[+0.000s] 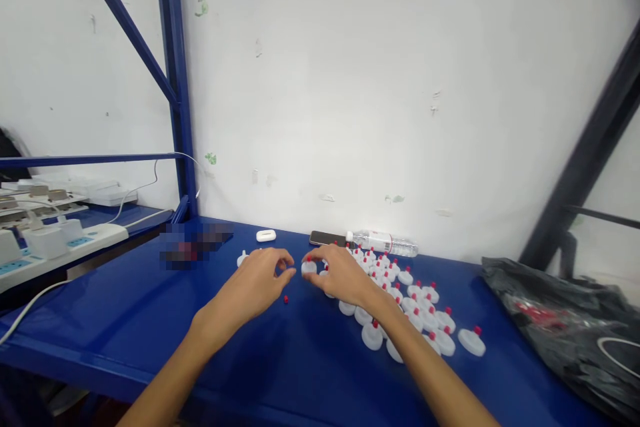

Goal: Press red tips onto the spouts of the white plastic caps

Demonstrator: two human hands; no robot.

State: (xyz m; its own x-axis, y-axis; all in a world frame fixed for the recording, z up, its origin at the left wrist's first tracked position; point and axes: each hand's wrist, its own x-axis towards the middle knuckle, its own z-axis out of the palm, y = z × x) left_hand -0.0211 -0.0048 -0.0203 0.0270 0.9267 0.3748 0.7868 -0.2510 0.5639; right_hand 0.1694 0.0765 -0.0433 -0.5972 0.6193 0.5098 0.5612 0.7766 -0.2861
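Thumb and fingertips of my right hand (343, 273) close around a white round lid with a red tip (309, 267), held just over the blue table. To its left, my left hand (263, 277) is curved with thumb and index finger apart and nothing between them. A small red cap (286, 299) lies on the table below the left fingertips. Behind the left hand, a white lid without a red tip (242, 258) is partly hidden. Several white lids with red tips (427, 318) stand in a cluster around and beyond my right hand and forearm, which hide some of them.
Against the wall lie a clear plastic bottle (385, 243), a phone (325, 238) and a white earbud case (266, 235). A black plastic bag (560, 327) covers the right side of the table. Power strips (95, 240) and cables sit at left, beside a blue metal post (180, 93).
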